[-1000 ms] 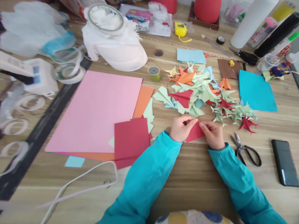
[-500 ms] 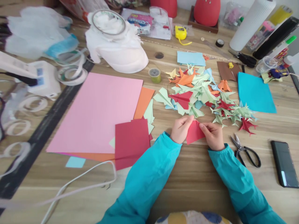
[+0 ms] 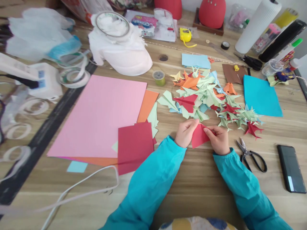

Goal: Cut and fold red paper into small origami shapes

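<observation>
Between my two hands is a small piece of red paper, held up over the table. My left hand pinches its upper left edge between thumb and fingers. On the opposite side, the thumb and fingers of my right hand are closed on its upper right part. Just beyond the hands lies a heap of folded paper planes in green, orange, red and blue. A larger dark red sheet rests to the left, partly over a big pink sheet.
Black-handled scissors lie right of my right hand, with a phone farther right. Blue paper is at the right. A thread spool, a yellow tape measure and a white cable also occupy the table.
My right thumb has shifted very slightly left on the red paper. Both hands otherwise keep their place and their hold.
</observation>
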Available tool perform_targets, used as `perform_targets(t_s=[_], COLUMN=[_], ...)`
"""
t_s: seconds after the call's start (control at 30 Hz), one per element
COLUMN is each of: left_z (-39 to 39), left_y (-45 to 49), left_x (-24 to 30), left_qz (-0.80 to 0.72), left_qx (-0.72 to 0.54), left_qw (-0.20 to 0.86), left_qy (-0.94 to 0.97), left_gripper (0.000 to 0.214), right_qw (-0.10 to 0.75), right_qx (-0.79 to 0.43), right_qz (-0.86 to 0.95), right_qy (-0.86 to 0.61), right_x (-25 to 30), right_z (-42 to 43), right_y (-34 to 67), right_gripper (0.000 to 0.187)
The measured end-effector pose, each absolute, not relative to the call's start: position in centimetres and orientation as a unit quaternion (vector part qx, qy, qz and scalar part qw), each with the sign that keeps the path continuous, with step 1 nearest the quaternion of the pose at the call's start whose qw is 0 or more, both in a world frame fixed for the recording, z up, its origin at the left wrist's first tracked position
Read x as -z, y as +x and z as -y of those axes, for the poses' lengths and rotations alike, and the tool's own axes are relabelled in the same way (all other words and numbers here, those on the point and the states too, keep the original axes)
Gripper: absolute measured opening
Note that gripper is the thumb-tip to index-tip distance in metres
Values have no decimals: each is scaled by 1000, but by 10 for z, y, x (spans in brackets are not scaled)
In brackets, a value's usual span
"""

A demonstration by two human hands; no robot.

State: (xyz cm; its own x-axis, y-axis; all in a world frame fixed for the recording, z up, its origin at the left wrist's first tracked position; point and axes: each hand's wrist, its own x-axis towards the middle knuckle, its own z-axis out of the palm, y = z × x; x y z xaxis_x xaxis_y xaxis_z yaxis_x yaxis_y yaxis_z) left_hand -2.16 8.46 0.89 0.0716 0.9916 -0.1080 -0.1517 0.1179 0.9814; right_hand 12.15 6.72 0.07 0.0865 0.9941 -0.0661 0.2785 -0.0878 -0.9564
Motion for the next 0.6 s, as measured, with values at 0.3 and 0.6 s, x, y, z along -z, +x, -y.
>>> perform_targets(t_s=[0.3, 0.6], left_z=[-85, -85], left_y=[-21, -20], left_x=[-7, -4], left_qz=[-471, -491], left_qx=[-488, -479], left_qw=[571, 520], left_qy=[462, 510], left_gripper=[37, 35], right_qw=[425, 424], right_qx=[-424, -425], right_qz=[525, 529], right_qy=[-604, -600], right_x=[1, 0], right_z=[-67, -67], right_y=[123, 123], right_gripper=[21, 20])
